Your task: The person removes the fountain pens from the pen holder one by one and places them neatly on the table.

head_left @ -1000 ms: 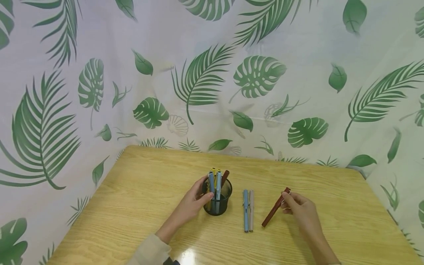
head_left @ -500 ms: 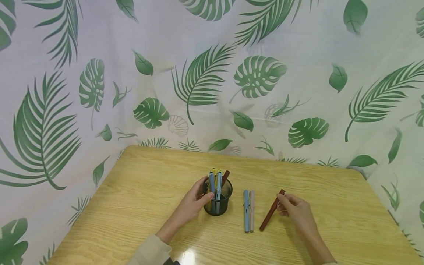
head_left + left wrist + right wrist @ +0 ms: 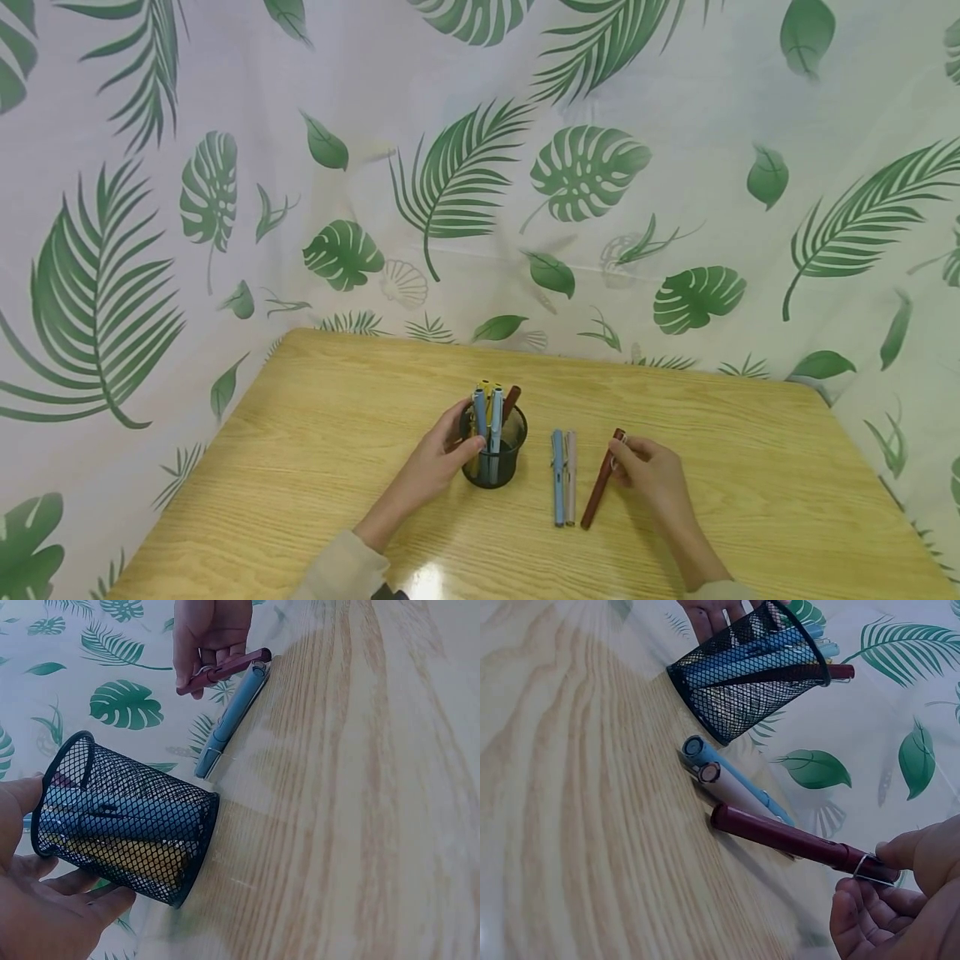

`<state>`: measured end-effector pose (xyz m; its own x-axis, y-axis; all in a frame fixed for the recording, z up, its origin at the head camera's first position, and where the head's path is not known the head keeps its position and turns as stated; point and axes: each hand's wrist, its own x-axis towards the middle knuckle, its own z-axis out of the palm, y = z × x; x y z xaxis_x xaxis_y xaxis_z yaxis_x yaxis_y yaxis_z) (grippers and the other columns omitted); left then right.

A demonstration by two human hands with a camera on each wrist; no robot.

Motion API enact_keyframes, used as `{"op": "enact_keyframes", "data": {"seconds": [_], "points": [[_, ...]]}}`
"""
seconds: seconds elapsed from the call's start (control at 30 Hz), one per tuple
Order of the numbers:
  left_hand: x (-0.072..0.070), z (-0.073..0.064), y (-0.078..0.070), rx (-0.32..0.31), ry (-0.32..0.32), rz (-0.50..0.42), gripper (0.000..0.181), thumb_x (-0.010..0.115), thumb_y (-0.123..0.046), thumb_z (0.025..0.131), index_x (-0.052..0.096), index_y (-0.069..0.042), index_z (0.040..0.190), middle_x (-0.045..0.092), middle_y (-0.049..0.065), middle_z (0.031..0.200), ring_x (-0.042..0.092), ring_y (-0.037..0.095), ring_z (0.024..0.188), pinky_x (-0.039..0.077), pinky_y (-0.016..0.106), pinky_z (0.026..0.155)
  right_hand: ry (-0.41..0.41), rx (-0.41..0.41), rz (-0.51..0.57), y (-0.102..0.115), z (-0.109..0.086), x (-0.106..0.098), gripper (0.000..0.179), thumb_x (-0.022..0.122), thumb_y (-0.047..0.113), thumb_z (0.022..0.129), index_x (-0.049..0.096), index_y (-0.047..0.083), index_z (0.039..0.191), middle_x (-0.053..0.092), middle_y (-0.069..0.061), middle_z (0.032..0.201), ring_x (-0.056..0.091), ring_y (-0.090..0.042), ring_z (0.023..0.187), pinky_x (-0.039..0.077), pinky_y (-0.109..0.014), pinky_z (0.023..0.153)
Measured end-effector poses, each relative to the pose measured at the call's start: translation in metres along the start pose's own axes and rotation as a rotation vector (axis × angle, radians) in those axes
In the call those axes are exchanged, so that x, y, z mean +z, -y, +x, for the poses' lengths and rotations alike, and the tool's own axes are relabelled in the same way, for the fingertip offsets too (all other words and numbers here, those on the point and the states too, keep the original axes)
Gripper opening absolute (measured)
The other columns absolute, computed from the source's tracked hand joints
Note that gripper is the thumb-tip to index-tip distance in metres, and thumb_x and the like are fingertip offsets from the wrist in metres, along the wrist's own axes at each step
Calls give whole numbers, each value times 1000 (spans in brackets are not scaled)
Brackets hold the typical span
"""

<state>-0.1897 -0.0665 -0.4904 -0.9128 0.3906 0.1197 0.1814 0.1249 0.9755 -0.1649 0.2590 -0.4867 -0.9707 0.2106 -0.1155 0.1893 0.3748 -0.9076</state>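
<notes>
In the head view, my left hand [image 3: 435, 460] grips a black mesh pen cup [image 3: 511, 468] standing on the table, thumb in front and fingers around its far side. Inside the cup are several pens: blue, light blue [image 3: 496, 421], yellow and dark red [image 3: 512, 402]. My right hand [image 3: 662, 479] pinches a dark red pen [image 3: 597, 492] near its clip end. That pen slants, its other end low by the tabletop; contact there is unclear. Just left of it, a blue pen [image 3: 558, 483] and a pinkish-beige pen [image 3: 572, 492] lie side by side.
A wood-grain table [image 3: 322, 417] carries everything. Behind and beside it hangs a white cloth [image 3: 480, 167] printed with green leaves. The cup stands left of the two lying pens, with a stretch of tabletop between.
My right hand has moved left with the dark red pen, bringing it close beside the two lying pens and more in line with them. The left hand and cup have stayed put.
</notes>
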Motion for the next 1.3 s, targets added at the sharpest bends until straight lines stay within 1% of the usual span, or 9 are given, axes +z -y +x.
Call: {"op": "enact_keyframes", "data": {"seconds": [0.17,0.37,0.57,0.77,0.9,1.07,1.17,1.23,1.3], "points": [[0,0,-1,3,5,-9,67,58,-22,108,25,-5,163,32,25,163,37,43,146,34,58,116,-12,-24,-51,1,4,7,38,63,21,105,66,-13,123,68,-4,74,62,-16,67,51,-23,62],[0,-1,-3,1,4,-21,66,58,-21,108,25,-5,163,31,25,163,36,42,147,32,58,117,-11,-30,-79,2,9,13,37,63,21,105,66,-12,124,67,-4,69,58,-16,62,47,-24,60],[0,0,-3,-1,2,-23,67,58,-21,108,25,-5,163,30,25,163,36,43,146,32,58,117,-30,-49,-105,1,14,19,40,67,18,102,65,-16,123,72,-5,79,63,-13,64,49,-21,58],[0,0,-1,-5,3,-21,67,59,-22,108,25,-5,163,31,24,163,36,41,147,31,57,118,-23,-45,-76,0,16,25,39,68,14,101,63,-18,122,75,-16,90,66,-13,71,54,-22,58],[0,1,0,-4,1,-23,67,59,-22,108,26,-6,163,32,23,163,36,40,147,30,57,119,-33,-58,-108,1,17,28,38,67,15,100,64,-17,121,75,-23,97,69,-15,73,54,-22,58],[0,1,1,7,2,-22,67,58,-21,108,25,-4,163,33,25,162,37,42,146,32,58,117,-44,-76,-181,3,17,31,37,66,16,99,65,-16,118,74,-25,99,72,-23,78,55,-23,58],[0,0,0,-1,7,-29,67,58,-21,108,24,-5,164,33,24,162,37,40,147,32,57,118,-52,-74,-224,5,17,33,38,66,17,99,66,-16,117,74,-26,100,74,-30,85,57,-27,62],[0,0,0,-3,9,-33,67,58,-21,108,24,-6,164,32,23,163,37,40,147,32,57,117,-59,-69,-245,6,17,34,38,66,18,99,66,-16,117,74,-26,101,74,-32,89,58,-29,64],[0,0,1,-7,9,-36,67,58,-21,108,24,-7,164,32,23,163,36,40,147,32,57,118,-64,-64,-261,6,18,35,38,66,18,99,67,-16,117,74,-27,103,74,-35,92,60,-33,68]]}}
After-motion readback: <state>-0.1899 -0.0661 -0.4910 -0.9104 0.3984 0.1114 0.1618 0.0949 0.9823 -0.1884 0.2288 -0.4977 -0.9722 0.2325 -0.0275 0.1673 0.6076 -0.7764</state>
